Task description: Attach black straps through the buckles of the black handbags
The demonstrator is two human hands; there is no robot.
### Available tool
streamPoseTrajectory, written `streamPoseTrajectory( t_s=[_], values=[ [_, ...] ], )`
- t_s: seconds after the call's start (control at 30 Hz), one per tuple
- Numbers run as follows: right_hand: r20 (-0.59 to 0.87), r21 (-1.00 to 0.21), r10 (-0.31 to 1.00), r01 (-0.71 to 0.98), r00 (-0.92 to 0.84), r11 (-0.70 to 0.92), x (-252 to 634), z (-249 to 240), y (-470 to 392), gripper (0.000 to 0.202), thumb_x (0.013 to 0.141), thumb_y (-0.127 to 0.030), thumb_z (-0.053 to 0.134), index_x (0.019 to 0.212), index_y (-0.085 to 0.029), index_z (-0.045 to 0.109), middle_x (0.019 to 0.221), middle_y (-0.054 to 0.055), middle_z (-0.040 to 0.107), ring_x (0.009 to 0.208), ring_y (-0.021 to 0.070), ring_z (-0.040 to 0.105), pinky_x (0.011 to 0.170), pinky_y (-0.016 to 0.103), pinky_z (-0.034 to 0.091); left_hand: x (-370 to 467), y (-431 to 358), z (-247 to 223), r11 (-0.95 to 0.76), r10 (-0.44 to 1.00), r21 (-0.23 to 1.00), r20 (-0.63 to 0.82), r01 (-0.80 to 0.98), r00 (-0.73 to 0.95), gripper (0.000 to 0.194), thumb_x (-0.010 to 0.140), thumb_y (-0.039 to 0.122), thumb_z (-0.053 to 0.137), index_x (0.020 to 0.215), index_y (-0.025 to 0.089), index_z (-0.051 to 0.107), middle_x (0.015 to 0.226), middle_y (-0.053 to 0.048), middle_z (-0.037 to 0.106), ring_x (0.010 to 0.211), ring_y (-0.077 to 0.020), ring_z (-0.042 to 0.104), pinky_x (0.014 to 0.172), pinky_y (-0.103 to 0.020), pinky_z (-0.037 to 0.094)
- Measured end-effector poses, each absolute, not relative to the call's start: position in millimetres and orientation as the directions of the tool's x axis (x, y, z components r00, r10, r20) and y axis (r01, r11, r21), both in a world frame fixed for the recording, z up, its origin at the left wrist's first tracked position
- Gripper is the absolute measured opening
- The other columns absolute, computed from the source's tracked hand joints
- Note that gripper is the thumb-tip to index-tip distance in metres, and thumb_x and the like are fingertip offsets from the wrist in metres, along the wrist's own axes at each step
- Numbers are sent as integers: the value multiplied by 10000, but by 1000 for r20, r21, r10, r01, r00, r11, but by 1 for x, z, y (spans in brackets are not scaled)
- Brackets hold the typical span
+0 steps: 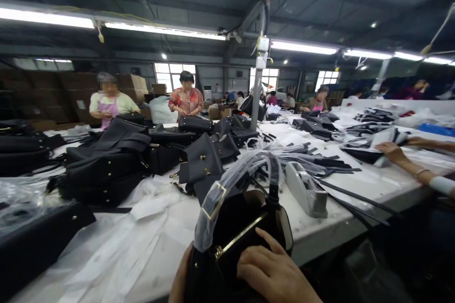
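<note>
A black handbag [204,277] stands upright at the table's near edge, its top agape and pale lining showing. Clear plastic wraps its raised handle [232,175], which has a gold buckle [214,200]. Inside the opening a gold zipper [241,235] runs diagonally and looks closed. My left hand [181,278] grips the bag's left side, mostly hidden behind it. At the opening, my right hand [272,267] has several fingers bent against the bag, tips hidden, while one finger points out near the zipper's upper end.
A grey tape dispenser [305,191] stands right of the bag. Black bags [110,151] pile up at left, with white wrapping sheets [117,241] before them. Black straps [334,163] lie at right; a metal post [256,99] rises behind. A co-worker's hands [394,154] work at far right.
</note>
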State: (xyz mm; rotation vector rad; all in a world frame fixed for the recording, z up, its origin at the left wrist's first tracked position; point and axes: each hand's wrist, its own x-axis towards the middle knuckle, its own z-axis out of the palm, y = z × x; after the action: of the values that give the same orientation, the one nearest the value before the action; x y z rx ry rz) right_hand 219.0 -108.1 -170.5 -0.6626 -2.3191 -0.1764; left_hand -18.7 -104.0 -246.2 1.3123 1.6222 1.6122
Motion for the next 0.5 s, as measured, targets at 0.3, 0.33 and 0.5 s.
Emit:
streamPoseTrajectory(
  t_s=[0.3,0.33,0.5],
  values=[
    [573,91,336,466,-747,880,240,-142,-5,172,969,-140,530,909,-239,657,842,-56,731,856,101,673,1231,479,140,75,-85,-259,-156,833,947,279,280,-479,628,841,416,612,1418,232,445,1407,-96,582,1308,-318,542,1077,-437,480],
    [588,54,377,500,-716,864,247,-145,8,184,951,-111,538,916,-242,662,867,-52,740,901,109,682,1227,483,156,87,-74,-256,-159,832,948,279,276,-480,635,866,425,575,1439,206,412,1453,-114,533,1343,-310,506,1109,-434,444],
    [678,-76,542,686,-497,724,275,-167,22,352,847,37,450,995,-198,665,992,48,755,1120,213,654,1152,527,337,113,-28,-256,-287,831,900,404,328,-382,681,865,393,564,1473,170,352,1506,-159,450,1414,-306,408,1176,-457,336]
  ],
)
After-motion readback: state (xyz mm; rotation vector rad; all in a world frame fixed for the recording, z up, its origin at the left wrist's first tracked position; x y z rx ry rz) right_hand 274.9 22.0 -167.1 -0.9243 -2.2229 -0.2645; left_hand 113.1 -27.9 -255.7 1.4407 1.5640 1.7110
